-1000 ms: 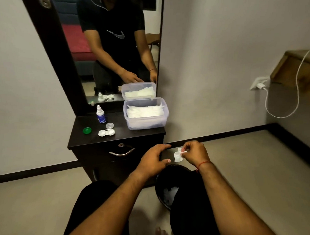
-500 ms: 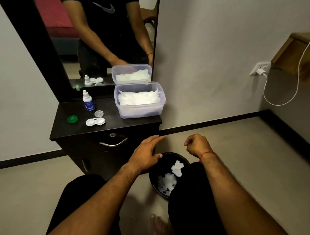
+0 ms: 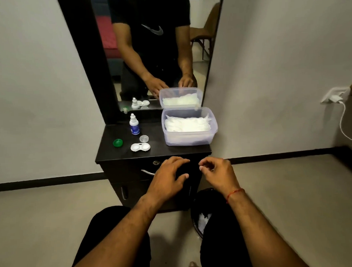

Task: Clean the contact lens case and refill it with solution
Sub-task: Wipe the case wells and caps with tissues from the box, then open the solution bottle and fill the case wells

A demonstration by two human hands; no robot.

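A white contact lens case point(image 3: 140, 147) lies open on the dark dresser top point(image 3: 155, 151), both wells uncovered. A clear round cap point(image 3: 144, 138) sits just behind it and a green cap point(image 3: 117, 143) lies to its left. The small solution bottle point(image 3: 134, 124) with a blue label stands upright near the mirror. My left hand point(image 3: 168, 177) hovers in front of the drawer, fingers spread, empty. My right hand point(image 3: 218, 172) is beside it, fingers loosely curled and apart, nothing in them. Both hands are below and in front of the case.
A clear plastic box point(image 3: 189, 137) of white tissues stands open at the right of the dresser top. A black bin point(image 3: 202, 216) with crumpled tissue sits on the floor by my right knee. A mirror point(image 3: 160, 54) rises behind the dresser. A wall socket with a white cable point(image 3: 341, 115) is at the right.
My right hand dropped the tissue piece into the bin. Both hands then rose from over the bin towards the dresser front, and the view tilted up.
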